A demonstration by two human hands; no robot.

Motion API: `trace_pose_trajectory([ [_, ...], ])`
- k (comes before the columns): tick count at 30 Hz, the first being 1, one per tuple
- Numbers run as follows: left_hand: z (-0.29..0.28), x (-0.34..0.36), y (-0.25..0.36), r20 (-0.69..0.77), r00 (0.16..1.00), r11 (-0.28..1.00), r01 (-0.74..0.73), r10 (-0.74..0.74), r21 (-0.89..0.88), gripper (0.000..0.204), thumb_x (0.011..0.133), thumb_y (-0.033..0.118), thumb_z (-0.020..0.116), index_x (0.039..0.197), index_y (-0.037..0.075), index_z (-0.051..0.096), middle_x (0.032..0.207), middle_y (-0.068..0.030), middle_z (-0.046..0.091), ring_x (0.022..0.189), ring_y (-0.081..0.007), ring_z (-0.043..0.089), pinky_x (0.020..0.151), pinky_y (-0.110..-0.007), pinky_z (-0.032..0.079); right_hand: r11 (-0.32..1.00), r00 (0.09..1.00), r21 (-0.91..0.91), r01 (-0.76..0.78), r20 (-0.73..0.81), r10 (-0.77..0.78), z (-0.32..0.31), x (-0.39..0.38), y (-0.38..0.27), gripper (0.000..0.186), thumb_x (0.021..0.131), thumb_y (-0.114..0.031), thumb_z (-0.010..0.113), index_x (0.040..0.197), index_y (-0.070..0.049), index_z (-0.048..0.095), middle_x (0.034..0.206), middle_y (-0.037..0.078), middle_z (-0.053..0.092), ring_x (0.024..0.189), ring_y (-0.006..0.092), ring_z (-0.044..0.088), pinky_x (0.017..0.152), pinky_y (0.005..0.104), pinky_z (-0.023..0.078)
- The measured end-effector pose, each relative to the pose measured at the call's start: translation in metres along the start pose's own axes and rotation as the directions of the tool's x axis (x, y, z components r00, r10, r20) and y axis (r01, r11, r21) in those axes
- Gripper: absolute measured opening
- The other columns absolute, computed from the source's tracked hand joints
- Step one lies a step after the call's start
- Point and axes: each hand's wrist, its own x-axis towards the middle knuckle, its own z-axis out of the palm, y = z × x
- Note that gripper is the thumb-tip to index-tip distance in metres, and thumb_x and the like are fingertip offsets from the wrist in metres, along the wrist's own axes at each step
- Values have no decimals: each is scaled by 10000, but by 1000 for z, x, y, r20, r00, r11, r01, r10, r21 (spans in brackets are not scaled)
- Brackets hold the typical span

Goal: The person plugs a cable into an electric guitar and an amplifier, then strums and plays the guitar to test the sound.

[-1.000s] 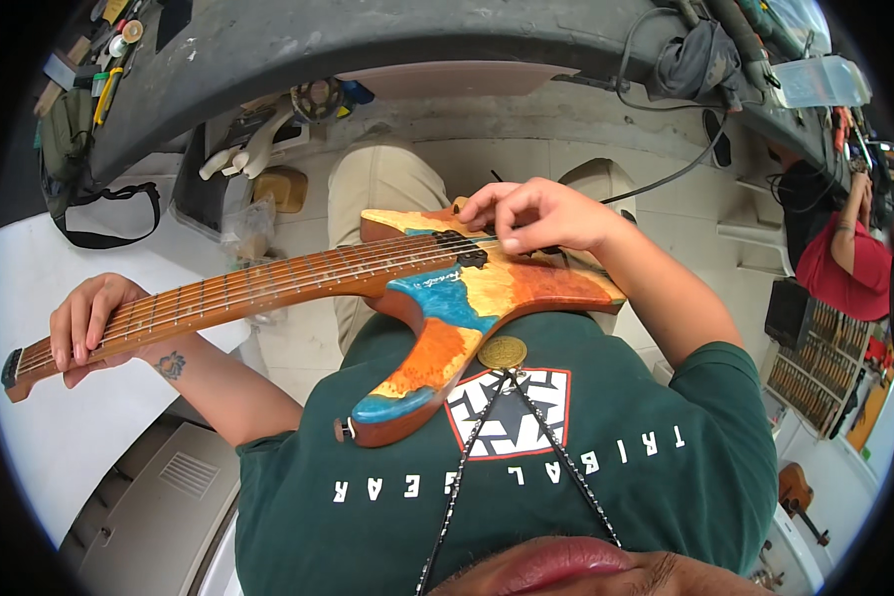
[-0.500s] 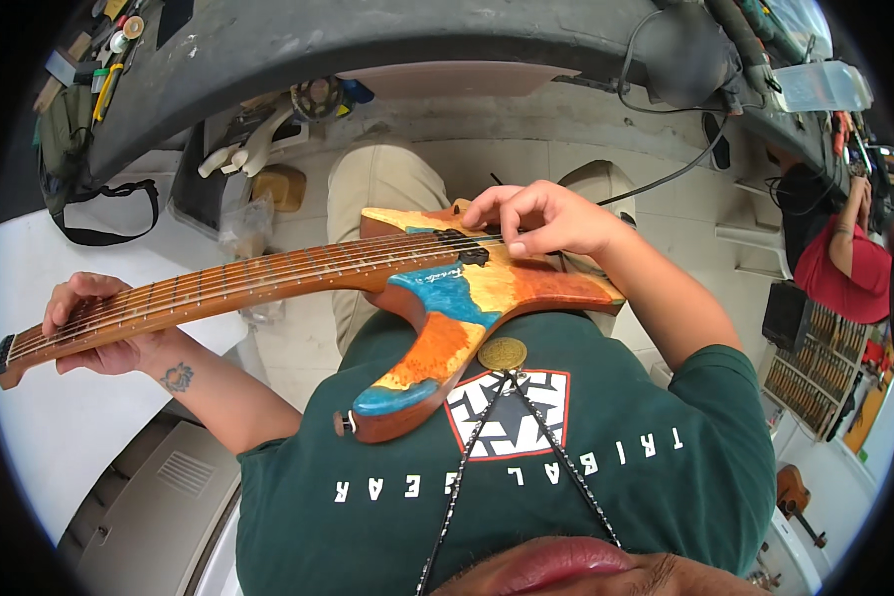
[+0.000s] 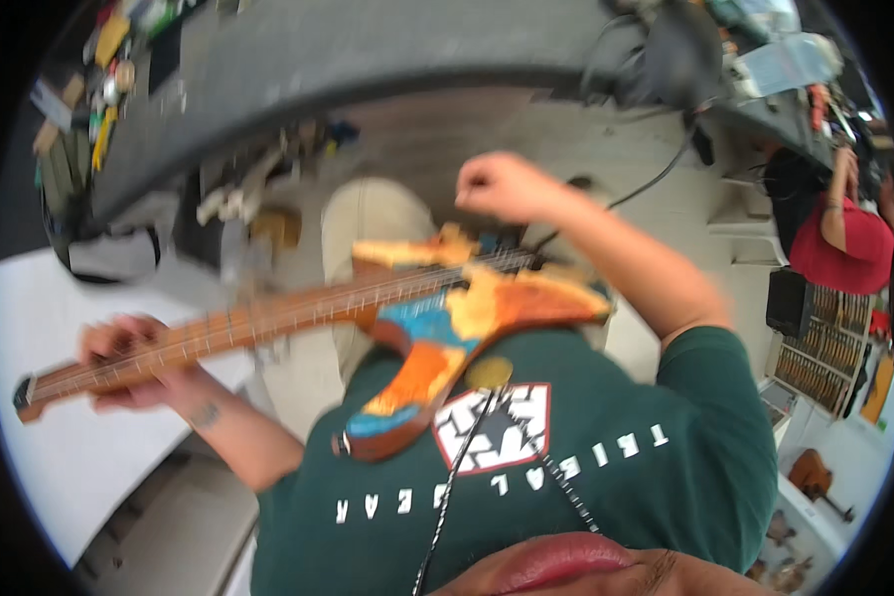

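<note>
An electric guitar with a blue, orange and yellow body (image 3: 447, 323) lies across my lap and against my green shirt, its brown neck running left to a headless end. My left hand (image 3: 129, 358) wraps round the neck near that end, fingers over the strings and thumb side beneath. Above the body, beyond the bridge, my right hand (image 3: 507, 189) is raised clear of the strings. Its fingers are curled into a loose fist, and nothing shows in them. Motion blurs the picture.
A dark workbench (image 3: 368, 55) curves across the far side, with tools at its left end. A white tabletop (image 3: 45, 328) lies under the guitar's neck end. A black cable (image 3: 656, 179) hangs at the right. Farther right sits a person in red (image 3: 839, 243).
My right hand has lifted off the strings, away from the guitar, and its fingers have curled in. The guitar's neck end and my left hand have shifted slightly toward me.
</note>
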Motion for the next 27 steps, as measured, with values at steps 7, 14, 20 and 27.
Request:
trace_pose_trajectory([
  [7, 117, -100, -181, -306, 761, 767, 628, -572, 130, 558, 867, 193, 852, 1270, 24, 505, 1307, -270, 673, 1221, -385, 674, 1109, -553, 527, 964, 964, 4, 266, -21, -266, -34, -7, -76, 182, 964, -196, 714, 977, -15, 693, 930, 144, 696, 888, 273, 694, 805, 408, 554],
  [14, 118, -68, -208, -444, 601, 669, 744, -665, 5, 453, 1022, 180, 603, 1419, -3, 483, 1464, -267, 582, 1336, -415, 608, 1177, -629, 483, 747, 746, -359, 559, -175, -642, -205, -94, -137, 132, 936, -150, 731, 956, -28, 684, 932, 125, 682, 896, 302, 676, 821, 429, 555],
  [20, 58, -28, -224, -363, 124, 352, 650, -923, -673, 456, 1079, 288, 567, 1456, 47, 480, 1457, -190, 605, 1335, -350, 620, 1184, -601, 482, 755, 351, -468, 459, -685, -638, -459, -111, -163, 158, 1021, -187, 674, 952, -47, 650, 882, 23, 678, 797, 117, 645, 765, 305, 544],
  [27, 147, 21, -217, -576, 320, 394, 919, -752, -5, 529, 1073, 260, 609, 1522, 25, 456, 1450, -142, 645, 1011, -199, 547, 884, -411, 420, 872, -132, -326, 364, -945, -299, -762, -162, -196, 231, 997, -287, 709, 924, -68, 700, 768, -1, 693, 720, 111, 659, 690, 281, 528],
])
